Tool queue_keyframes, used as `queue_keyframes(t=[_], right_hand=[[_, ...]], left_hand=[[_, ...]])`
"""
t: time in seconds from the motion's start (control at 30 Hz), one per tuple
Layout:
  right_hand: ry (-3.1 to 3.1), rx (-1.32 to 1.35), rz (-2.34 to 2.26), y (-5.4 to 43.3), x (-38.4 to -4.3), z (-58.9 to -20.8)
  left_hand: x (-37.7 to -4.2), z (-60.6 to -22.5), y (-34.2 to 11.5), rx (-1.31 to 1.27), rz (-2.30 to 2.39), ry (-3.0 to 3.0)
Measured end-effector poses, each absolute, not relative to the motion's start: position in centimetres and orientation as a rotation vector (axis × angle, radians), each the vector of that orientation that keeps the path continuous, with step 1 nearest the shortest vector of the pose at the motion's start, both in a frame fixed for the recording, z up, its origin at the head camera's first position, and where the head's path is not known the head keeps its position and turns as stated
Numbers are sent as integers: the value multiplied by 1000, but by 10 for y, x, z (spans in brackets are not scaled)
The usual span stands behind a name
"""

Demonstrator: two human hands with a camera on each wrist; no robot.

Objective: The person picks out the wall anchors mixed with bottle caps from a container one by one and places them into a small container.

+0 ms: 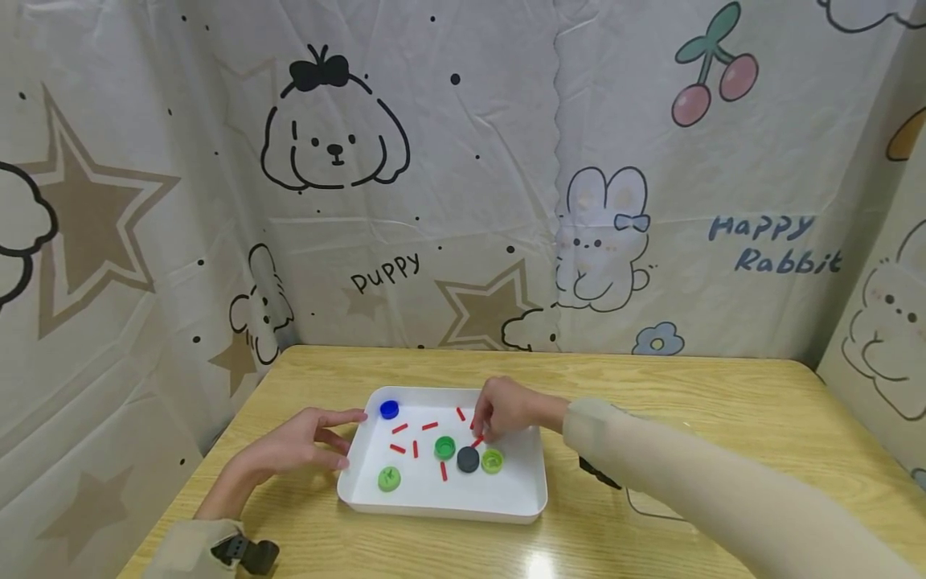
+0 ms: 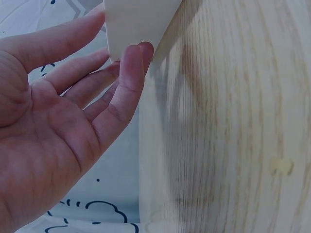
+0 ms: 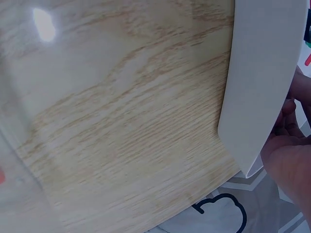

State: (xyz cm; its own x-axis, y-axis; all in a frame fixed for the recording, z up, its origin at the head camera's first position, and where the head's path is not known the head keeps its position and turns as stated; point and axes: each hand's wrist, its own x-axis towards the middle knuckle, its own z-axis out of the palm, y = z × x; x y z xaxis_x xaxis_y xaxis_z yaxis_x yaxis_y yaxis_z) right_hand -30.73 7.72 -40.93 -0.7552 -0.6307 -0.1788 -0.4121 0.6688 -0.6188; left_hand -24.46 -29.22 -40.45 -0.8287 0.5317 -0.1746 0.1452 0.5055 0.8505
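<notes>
A white tray (image 1: pixel 434 510) on the table holds several short red sticks (image 1: pixel 430 425) and small round caps. These are a blue cap (image 1: pixel 389 409), a light green cap (image 1: pixel 389 479), a green cap (image 1: pixel 444 448), a black disc (image 1: pixel 468 459) and a yellow-green cap (image 1: pixel 492 461). My right hand (image 1: pixel 502 408) reaches over the tray's right half, fingers bent down, and pinches a red stick (image 1: pixel 477 441) beside the black disc. The right wrist view hides its fingertips behind the tray wall. My left hand (image 1: pixel 300 442) touches the tray's left side with loosely extended fingers.
The wooden table (image 1: pixel 600 539) ends at a patterned cloth (image 1: pixel 463 201) behind and at the sides. Partly under my right forearm lies a clear, thin-edged object (image 1: pixel 654 515). The tray has a low raised wall (image 3: pixel 265 73).
</notes>
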Motion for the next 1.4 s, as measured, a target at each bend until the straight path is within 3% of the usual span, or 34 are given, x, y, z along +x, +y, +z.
queue_keyframes(t=[1.4], right_hand=[[2529, -736, -896, 79, -301, -415]], left_hand=[[-245, -406, -293, 574, 1273, 2339]])
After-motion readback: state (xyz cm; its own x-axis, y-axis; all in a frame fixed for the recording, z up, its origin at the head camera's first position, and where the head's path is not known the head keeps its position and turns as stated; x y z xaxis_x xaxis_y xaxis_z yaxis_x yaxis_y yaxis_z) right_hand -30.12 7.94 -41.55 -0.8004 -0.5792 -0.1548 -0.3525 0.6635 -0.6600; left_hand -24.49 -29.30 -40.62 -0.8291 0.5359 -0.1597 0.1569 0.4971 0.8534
